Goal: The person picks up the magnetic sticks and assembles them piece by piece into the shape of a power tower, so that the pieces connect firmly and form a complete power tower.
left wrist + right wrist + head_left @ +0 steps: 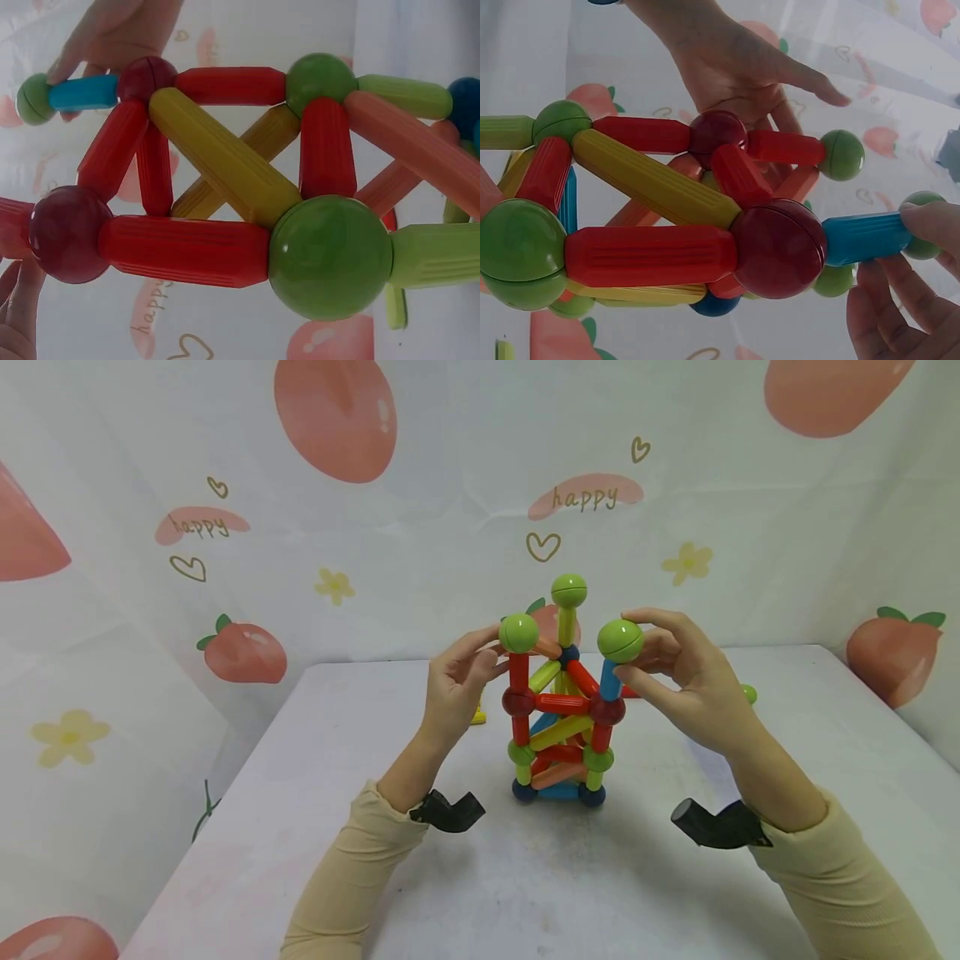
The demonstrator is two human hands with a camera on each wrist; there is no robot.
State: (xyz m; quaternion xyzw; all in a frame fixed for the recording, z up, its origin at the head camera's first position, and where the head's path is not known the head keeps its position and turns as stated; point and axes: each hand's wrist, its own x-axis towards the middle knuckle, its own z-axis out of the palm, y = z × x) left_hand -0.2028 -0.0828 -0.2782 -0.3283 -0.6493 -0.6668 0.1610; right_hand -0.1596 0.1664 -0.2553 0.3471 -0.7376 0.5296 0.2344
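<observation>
A tower of colourful magnetic sticks and balls (517, 702) stands upright on the table, with dark blue balls at its foot. At its front right top, my right hand (697, 685) pinches the upright blue stick (864, 238) just under its green ball (620, 641), index finger over the ball. My left hand (457, 685) is beside the front left red stick (519, 672), which bears another green ball (519, 633). In the right wrist view its thumb stretches away from the tower, while its other fingers are partly hidden behind the sticks. A third green ball (569, 590) tops the rear yellow-green stick.
On the white table (300, 760), a loose green ball (749, 693) lies behind my right hand. A yellow piece (478, 717) is behind my left hand, and a red stick (632, 692) shows behind the tower. A printed curtain (450, 552) hangs at the back.
</observation>
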